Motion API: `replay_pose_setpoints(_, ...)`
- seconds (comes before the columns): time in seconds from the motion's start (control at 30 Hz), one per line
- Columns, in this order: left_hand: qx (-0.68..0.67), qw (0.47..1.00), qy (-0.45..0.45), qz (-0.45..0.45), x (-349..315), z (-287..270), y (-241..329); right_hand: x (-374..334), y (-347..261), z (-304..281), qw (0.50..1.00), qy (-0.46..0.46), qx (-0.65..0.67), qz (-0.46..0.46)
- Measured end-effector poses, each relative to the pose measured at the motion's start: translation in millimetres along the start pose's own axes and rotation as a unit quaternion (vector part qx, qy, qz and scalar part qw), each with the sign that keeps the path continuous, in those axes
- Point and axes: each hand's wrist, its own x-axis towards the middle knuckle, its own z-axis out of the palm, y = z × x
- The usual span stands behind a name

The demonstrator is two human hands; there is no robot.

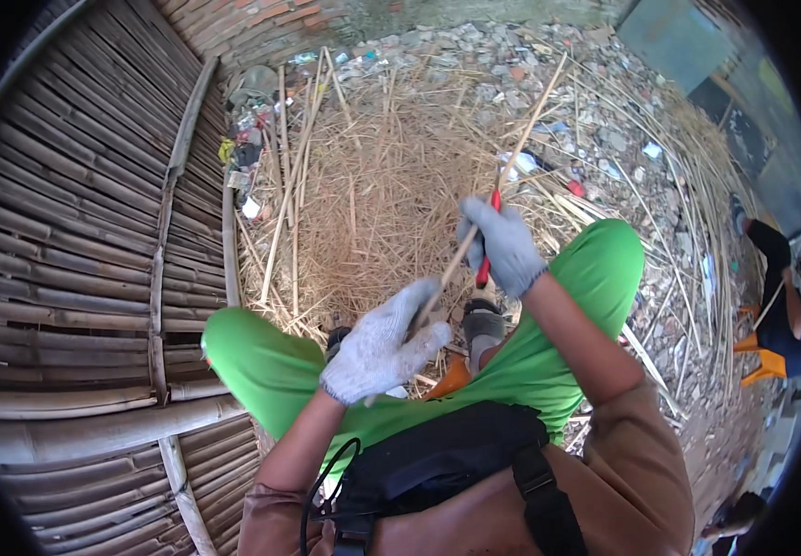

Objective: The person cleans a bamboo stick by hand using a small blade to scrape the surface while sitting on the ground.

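A long, thin bamboo stick (534,115) slants across my front, from the far right down toward my lap. My left hand (384,345), in a white knitted glove, closes loosely round its near part, between thumb and fingers. Farther up, my gloved right hand (504,243) grips a red-handled tool (483,272) that looks like a knife. The red handle shows above and below the fist, and only a little of the thin dark part beyond it can be made out. The stick passes against this hand, close beside the tool; the fingers hide the contact.
Dry bamboo shavings (373,185) cover the ground ahead, with bamboo poles (286,139) lying at their left. A bamboo slat wall (76,232) stands at left, a brick wall (280,23) behind. Rubble (604,139) spreads right, where another person (781,296) sits near an orange stool (765,363).
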Motion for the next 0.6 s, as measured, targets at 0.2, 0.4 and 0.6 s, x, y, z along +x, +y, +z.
replay_pose_setpoints(0.2,-0.452,0.882,-0.001,-0.13,43,36,-54,36,27,23,0.999,0.003,-0.043,0.014)
replay_pose_setpoints(0.4,-0.577,0.781,0.056,-0.234,-3,93,-123,36,131,51,0.97,-0.044,-0.212,0.113)
replay_pose_setpoints(0.6,-0.61,0.77,0.046,-0.184,10,75,-148,45,128,64,0.951,-0.077,-0.262,0.142)
